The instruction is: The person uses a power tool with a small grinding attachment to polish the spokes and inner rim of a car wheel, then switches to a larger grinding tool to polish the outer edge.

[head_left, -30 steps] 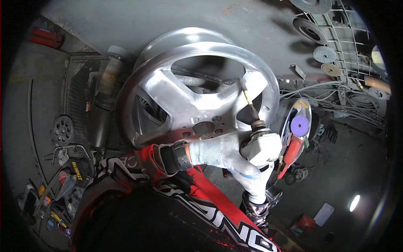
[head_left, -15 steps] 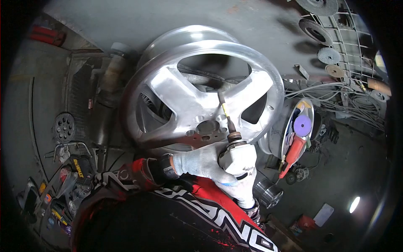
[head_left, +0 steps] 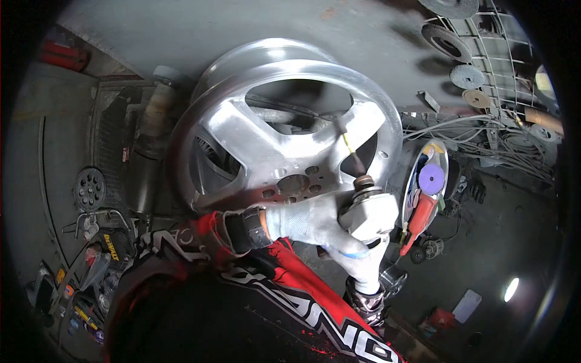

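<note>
A shiny bare-metal wheel rim (head_left: 287,148) with broad spokes stands in front of me, tilted back. My left hand (head_left: 305,224), in a grey-white work glove with a strap at the wrist, is closed around a grinder (head_left: 370,216) with a pale body. Below it my right hand (head_left: 365,266), gloved too, wraps the lower part of the same tool; some fingers are hidden. From the grinder's collar a thin spindle (head_left: 347,142) points up and left across the right-hand spoke. Its blurred tip lies at the spoke's edge by the upper opening; contact is hard to tell.
A red power tool (head_left: 422,216) and a purple disc (head_left: 431,179) rest in an upright wheel at right. Abrasive wheels (head_left: 466,77) hang on a wire rack with looped cables (head_left: 508,148). At left are a dark cylinder (head_left: 143,181) and a cluttered heap with a DeWalt item (head_left: 111,247).
Both hands and the grinder have moved right. The spindle has shifted from the middle of the wheel onto the right-hand spoke and leans further left. The whole view has shifted slightly.
</note>
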`<state>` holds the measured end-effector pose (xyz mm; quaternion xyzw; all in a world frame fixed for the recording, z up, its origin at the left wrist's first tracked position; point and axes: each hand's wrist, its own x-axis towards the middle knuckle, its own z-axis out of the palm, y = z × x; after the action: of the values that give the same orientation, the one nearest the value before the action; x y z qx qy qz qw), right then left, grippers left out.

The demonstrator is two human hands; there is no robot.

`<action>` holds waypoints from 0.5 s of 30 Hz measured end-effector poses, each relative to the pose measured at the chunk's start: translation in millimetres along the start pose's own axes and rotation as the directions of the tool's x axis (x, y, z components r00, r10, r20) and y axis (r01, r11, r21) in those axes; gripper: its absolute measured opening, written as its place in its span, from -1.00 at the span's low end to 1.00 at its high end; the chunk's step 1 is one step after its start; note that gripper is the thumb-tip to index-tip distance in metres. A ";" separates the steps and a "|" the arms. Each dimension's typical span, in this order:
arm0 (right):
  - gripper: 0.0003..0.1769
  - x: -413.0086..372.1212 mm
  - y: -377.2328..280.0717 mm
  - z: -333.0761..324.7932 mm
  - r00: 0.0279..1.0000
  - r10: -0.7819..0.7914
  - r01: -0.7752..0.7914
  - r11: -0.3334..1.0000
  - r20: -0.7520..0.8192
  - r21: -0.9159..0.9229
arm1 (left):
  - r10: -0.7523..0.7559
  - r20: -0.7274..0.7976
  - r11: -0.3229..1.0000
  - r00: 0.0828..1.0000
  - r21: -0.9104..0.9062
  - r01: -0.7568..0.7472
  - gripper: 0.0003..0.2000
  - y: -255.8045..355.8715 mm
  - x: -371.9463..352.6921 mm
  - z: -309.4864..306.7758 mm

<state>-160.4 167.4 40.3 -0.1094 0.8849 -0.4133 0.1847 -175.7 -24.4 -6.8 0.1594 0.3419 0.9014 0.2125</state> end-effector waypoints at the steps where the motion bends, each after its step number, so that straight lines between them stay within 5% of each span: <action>1: -0.17 1.3 5.9 1.2 0.998 -0.053 0.048 0.989 -0.035 -0.141 | -0.051 0.005 0.998 0.999 0.029 0.051 -0.54 7.1 2.9 -1.0; 4: -0.23 8.1 -0.1 -3.8 0.978 -0.207 0.194 0.953 -0.034 -0.231 | -0.032 -0.010 0.997 0.999 0.073 0.032 -0.53 5.4 7.6 -3.3; 6: -0.26 6.8 -0.6 1.1 0.999 0.013 -0.012 1.000 -0.041 0.029 | -0.055 0.030 0.998 0.998 0.014 0.055 -0.50 5.1 5.3 -4.1; 9: -0.30 1.5 -3.7 12.3 0.995 0.095 -0.082 0.954 -0.031 0.288 | 0.014 0.017 0.996 1.000 -0.088 -0.012 -0.48 -8.4 -4.4 -1.2; 10: -0.33 2.3 4.0 6.5 0.970 -0.243 0.245 0.956 0.030 -0.161 | -0.024 -0.007 0.992 1.000 -0.123 0.023 -0.46 -11.6 -9.1 1.0; 13: -0.31 -7.0 8.3 13.4 0.968 -0.214 0.248 0.890 0.130 -0.383 | -0.028 -0.031 0.999 0.999 -0.033 0.027 -0.38 -29.0 -21.9 -1.7; 15: -0.27 -5.8 6.9 14.9 0.955 -0.243 0.291 0.882 0.171 -0.370 | -0.048 -0.026 0.999 0.999 -0.012 0.048 -0.36 -34.2 -30.3 -1.5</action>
<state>-149.1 163.5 27.5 -0.2897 0.9133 -0.2423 0.1527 -141.0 -17.0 -35.6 0.1382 0.3430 0.9000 0.2305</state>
